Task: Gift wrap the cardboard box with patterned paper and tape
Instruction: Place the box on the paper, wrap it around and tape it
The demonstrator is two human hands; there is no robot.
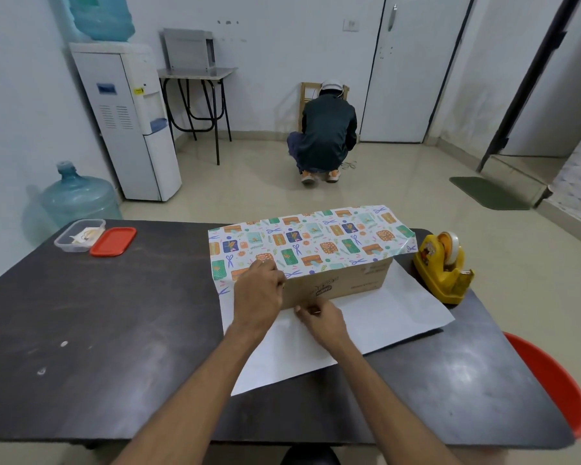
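Note:
A long cardboard box [346, 286] lies on the dark table [114, 330]. Patterned paper [309, 241] covers its top and hangs a little over the near side. The paper's white underside [383, 317] spreads flat toward me. My left hand [257, 293] presses the patterned paper's edge against the box's near face at the left end. My right hand [319, 318] sits at the foot of the box, fingers pinched together on something small that I cannot make out. A yellow tape dispenser [445, 266] stands to the right of the box.
A clear plastic container [78, 234] and its red lid [113, 241] lie at the table's far left. A red tub [557, 380] sits at the right table edge. Beyond, a person [326, 135] crouches on the floor near a water dispenser [131, 122].

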